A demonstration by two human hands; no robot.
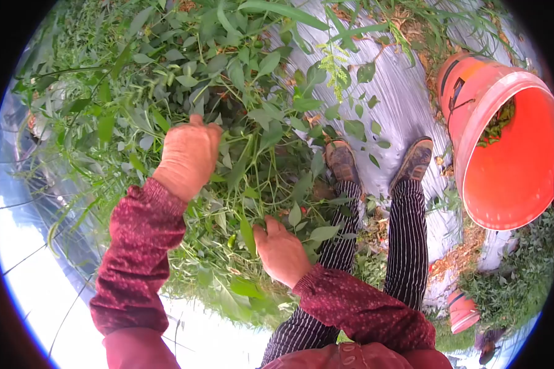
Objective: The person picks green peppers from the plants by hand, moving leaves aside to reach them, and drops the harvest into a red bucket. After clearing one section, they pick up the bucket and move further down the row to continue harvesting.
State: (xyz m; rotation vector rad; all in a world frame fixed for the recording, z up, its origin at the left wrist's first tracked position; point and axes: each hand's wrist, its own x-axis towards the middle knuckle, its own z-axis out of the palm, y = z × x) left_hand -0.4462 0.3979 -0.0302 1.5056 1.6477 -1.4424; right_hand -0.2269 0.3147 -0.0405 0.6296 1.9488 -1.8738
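Observation:
My left hand (191, 154) is closed among the upper leaves of a bushy pepper plant (252, 147); foliage covers its fingertips, and it seems to grip a leafy stem. Lower down, my right hand (281, 251) reaches into the same plant with its fingers curled together. What those fingers hold, if anything, is hidden. Small red spots show between the leaves just above the right hand, and a small green pepper (231, 241) hangs to its left.
A large red bucket (474, 166) lies tilted at the right, with green peppers (500, 126) inside. My shoes (341, 161) stand by silvery plastic sheeting (375, 92). Farther off are a smaller-looking red bucket (463, 312) and more plants (517, 277). A person's dark shape shows at the lower right.

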